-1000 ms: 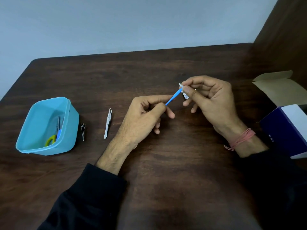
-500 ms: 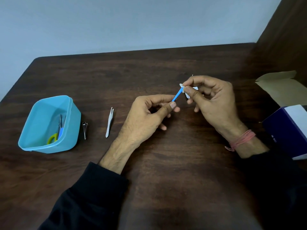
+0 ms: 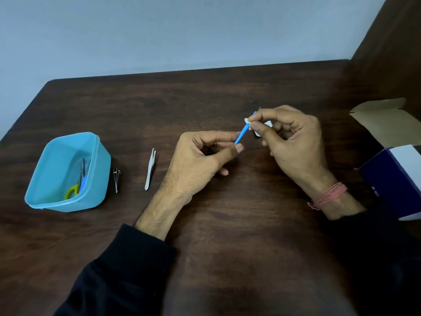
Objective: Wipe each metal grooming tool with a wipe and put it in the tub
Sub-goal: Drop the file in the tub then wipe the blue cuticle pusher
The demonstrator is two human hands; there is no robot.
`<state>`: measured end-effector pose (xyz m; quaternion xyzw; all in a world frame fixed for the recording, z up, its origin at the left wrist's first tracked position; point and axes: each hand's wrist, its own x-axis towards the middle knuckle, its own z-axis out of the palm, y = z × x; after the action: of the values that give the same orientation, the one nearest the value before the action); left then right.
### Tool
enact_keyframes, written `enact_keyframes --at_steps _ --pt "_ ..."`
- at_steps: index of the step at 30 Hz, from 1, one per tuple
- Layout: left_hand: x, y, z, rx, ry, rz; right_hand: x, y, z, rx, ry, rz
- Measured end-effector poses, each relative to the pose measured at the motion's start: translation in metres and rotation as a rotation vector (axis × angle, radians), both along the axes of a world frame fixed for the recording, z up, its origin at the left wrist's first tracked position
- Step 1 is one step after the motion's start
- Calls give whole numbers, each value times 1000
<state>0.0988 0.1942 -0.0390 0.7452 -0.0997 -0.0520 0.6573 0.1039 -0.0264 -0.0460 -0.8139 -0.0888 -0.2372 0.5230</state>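
Tub (image 3: 51, 202) is sitting well to the left of my fingers, already holding scissors with a yellow handle, while tweezers (image 3: 150, 169) and nail clippers (image 3: 116, 180) are waiting on the table (image 3: 227, 224) between it and my left hand (image 3: 196, 169). Since a second ago I am seeing the wipe (image 3: 247, 123) sliding up the blue-handled tool (image 3: 241, 135) toward its thin dark tip, so this wipe is nearly finishing. My left fingertips are pinching the handle's lower end; my right hand (image 3: 293, 144) is pinching the wipe around the shaft.

Head cam, fwd-down, close over table (image 3: 227, 236)
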Motion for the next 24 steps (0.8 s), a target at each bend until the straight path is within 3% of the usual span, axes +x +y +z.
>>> enact_keyframes --at_steps 24 --pt "3 1 6 -111 154 33 2 -3 -7 -125 -94 -219"
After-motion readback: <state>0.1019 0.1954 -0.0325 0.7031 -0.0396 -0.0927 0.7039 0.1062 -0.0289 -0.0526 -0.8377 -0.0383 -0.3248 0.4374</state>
